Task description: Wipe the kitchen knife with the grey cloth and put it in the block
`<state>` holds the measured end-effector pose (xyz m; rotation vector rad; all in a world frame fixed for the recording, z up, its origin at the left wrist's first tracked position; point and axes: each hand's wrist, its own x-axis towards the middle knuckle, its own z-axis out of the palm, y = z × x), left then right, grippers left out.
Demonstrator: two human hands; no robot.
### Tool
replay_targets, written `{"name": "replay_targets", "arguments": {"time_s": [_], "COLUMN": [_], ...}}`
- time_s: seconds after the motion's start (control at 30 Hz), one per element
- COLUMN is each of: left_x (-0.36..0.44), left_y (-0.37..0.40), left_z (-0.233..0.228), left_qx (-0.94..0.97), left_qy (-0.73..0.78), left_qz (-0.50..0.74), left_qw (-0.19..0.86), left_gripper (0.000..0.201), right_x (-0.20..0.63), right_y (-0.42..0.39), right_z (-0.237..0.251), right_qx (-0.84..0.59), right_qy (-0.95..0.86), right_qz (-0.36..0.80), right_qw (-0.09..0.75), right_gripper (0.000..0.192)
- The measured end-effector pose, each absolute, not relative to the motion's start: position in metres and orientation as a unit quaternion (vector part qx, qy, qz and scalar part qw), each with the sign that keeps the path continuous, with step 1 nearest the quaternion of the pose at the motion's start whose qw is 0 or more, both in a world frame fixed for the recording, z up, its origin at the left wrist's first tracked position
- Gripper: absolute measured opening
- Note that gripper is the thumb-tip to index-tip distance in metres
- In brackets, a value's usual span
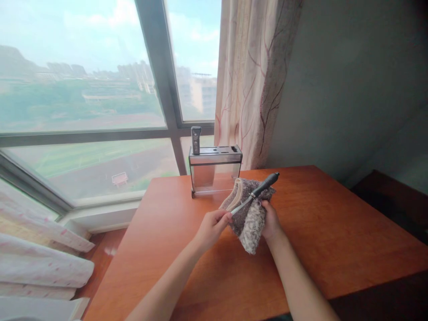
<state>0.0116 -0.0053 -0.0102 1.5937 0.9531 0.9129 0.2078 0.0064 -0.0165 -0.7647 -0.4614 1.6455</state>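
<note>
Grey cloth (249, 218) sits gripped in right hand (271, 221); left hand (211, 227) fingers pinch the knife (256, 193) blade tip above the surface (334, 232).

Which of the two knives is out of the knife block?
The knife held against the grey cloth by both hands; the other knife stands slotted in the knife block, only its handle showing.

A reddish wooden table (334, 232) carries a clear knife block (215, 171) at its far edge by the window.
</note>
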Motion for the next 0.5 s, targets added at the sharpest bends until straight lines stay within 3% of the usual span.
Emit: {"name": "replay_targets", "arguments": {"time_s": [0.3,0.5], "left_x": [0.009,0.007], "left_y": [-0.005,-0.009], "left_z": [-0.003,0.005], "left_qx": [0.638,0.620], "left_qy": [0.380,0.352], "left_qz": [0.363,0.323], "left_qw": [0.562,0.622], "left_gripper": [0.046,0.051], "right_x": [0.213,0.211], "right_y": [0.009,0.003], "right_z": [-0.014,-0.006], "right_qx": [-0.331,-0.334], "right_qy": [-0.161,-0.189], "right_qz": [0.748,0.677], "right_qw": [0.552,0.628], "right_gripper": [0.026,0.025]}}
